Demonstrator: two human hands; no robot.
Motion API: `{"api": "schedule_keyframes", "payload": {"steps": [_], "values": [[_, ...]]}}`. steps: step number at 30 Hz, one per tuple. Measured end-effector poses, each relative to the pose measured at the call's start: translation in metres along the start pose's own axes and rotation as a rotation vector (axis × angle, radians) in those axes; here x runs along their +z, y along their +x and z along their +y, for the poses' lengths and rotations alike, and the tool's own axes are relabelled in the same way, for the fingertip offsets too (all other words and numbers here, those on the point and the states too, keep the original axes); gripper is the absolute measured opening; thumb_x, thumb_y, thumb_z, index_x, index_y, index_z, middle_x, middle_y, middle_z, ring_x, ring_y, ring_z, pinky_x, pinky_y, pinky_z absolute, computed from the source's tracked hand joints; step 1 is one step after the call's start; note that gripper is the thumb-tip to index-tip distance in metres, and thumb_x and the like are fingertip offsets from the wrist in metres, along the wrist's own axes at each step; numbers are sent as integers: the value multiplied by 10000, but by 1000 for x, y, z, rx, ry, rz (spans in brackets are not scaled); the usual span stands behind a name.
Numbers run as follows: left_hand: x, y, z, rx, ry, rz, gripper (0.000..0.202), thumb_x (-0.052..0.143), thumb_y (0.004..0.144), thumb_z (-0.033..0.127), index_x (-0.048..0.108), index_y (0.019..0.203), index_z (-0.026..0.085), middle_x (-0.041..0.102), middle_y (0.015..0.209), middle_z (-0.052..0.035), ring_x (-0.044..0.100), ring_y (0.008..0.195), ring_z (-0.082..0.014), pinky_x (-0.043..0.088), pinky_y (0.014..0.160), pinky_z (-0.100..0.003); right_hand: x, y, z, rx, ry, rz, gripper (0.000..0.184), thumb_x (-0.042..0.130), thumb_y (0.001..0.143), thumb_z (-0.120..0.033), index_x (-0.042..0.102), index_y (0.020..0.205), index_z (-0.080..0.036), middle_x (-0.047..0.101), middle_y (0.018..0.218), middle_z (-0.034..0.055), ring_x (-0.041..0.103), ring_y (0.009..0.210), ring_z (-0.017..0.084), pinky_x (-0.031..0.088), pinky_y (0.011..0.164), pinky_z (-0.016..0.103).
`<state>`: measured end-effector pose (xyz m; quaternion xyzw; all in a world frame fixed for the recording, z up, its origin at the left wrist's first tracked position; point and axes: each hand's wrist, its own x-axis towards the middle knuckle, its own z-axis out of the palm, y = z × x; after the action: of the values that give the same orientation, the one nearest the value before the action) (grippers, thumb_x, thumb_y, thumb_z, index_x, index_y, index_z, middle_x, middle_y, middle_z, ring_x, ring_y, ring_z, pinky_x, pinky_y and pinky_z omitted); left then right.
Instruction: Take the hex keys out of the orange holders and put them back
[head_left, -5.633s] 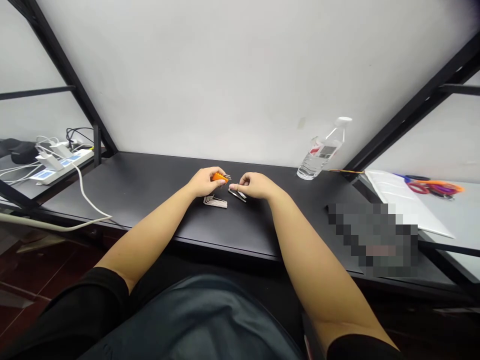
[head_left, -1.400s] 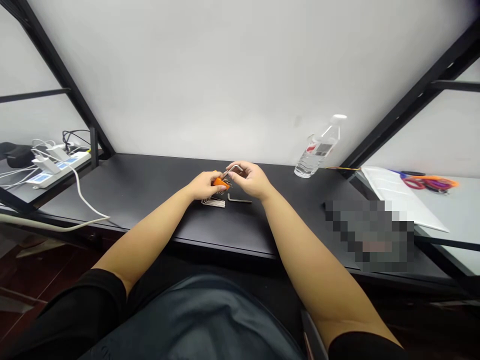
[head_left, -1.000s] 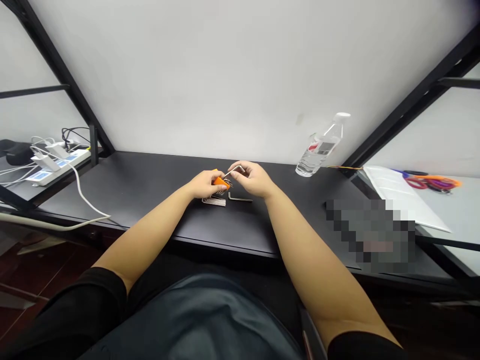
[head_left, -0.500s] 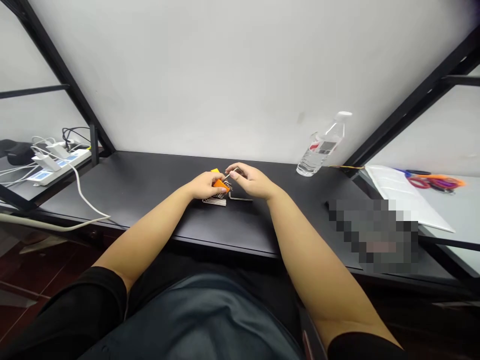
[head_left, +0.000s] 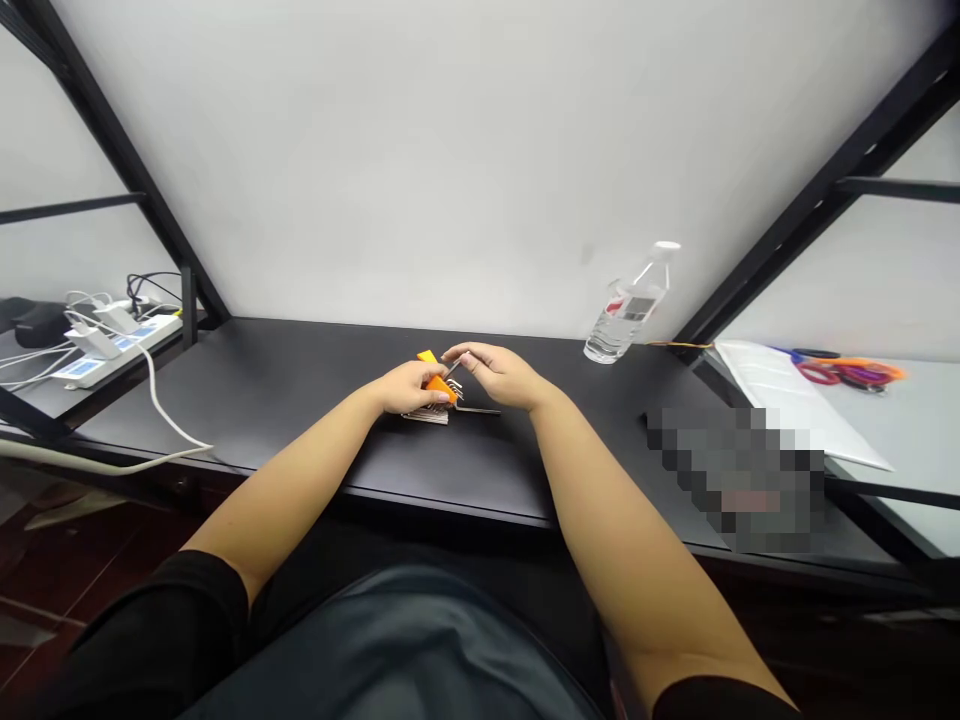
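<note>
My left hand (head_left: 409,388) is closed around an orange hex key holder (head_left: 442,389) above the black desk. Several L-shaped hex keys (head_left: 426,415) stick out of the holder, toward me and to the right. My right hand (head_left: 496,372) pinches one metal hex key (head_left: 454,366) between thumb and fingers, close beside the holder. Its lower end reaches the holder, but I cannot tell whether it sits in a slot. Another long hex key (head_left: 478,410) extends to the right, under my right hand. My fingers hide part of the holder.
On the black desk (head_left: 300,370), a clear water bottle (head_left: 626,315) stands near the wall. A pixelated dark object (head_left: 739,480) lies at the right. Beyond it are a white padded sheet (head_left: 802,405) and coloured scissors-like items (head_left: 847,372). At the left is a power strip (head_left: 116,350) with white cables.
The view has shifted slightly. My right hand has come a little closer to the holder, and its hex key now points more steeply down at it. My left hand keeps its grip.
</note>
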<state>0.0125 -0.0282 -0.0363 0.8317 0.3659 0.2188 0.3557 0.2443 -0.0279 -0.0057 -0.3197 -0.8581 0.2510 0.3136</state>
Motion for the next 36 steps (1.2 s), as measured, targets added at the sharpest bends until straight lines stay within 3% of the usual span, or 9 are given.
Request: {"api": "schedule_keyframes", "payload": {"steps": [6,11,15,19,23,28,33,36], "values": [[1,2,-1,-29,7,58,325,683,822,429,653,1037,186,723,971,-38,667,888,-197,518,852,-332,10,2,2,61,80,110,358,446,1018,-386,660,1265,-242,729,1249,64,647,1186,225,454,1097,449],[4,4,0,17,54,181,316,690,810,361,667,1078,195,696,940,-27,636,838,-180,507,838,-329,15,5,0,107,205,139,352,439,1025,-403,663,1232,-229,742,1198,67,681,1097,210,490,1061,430],[5,3,6,58,26,172,324,655,844,341,648,1134,198,679,1006,-39,628,854,-165,503,839,-313,15,5,-1,88,265,168,402,415,1036,-466,664,1229,-217,731,1210,77,691,1029,201,512,1025,412],[5,1,13,57,89,186,371,623,869,320,607,1219,196,672,1015,-42,618,887,-177,489,855,-316,17,5,0,120,222,156,433,403,1039,-484,653,1271,-217,734,1190,83,689,1025,207,516,1011,417],[5,-1,16,30,166,221,418,604,880,323,554,1278,206,655,928,-21,594,848,-182,477,824,-321,18,6,3,165,126,158,447,387,1044,-479,664,1287,-226,727,1232,86,654,1162,226,449,1102,441],[8,2,9,87,28,264,472,611,880,332,462,1315,224,652,1010,-30,611,876,-173,478,866,-330,21,7,6,87,216,74,523,332,1046,-540,592,1408,-266,637,1417,59,564,1331,233,403,1168,451],[8,5,4,84,-51,310,382,618,886,343,479,1217,211,655,1034,-52,616,926,-181,480,875,-324,29,6,2,135,162,26,638,368,1010,-631,455,1535,-279,401,1624,58,393,1483,276,305,1234,473],[6,5,4,78,-10,289,318,602,890,347,504,1158,206,653,1003,-32,603,875,-173,481,845,-321,30,6,-2,166,85,-3,652,390,998,-640,431,1548,-292,366,1642,56,367,1496,297,295,1233,493]]}}
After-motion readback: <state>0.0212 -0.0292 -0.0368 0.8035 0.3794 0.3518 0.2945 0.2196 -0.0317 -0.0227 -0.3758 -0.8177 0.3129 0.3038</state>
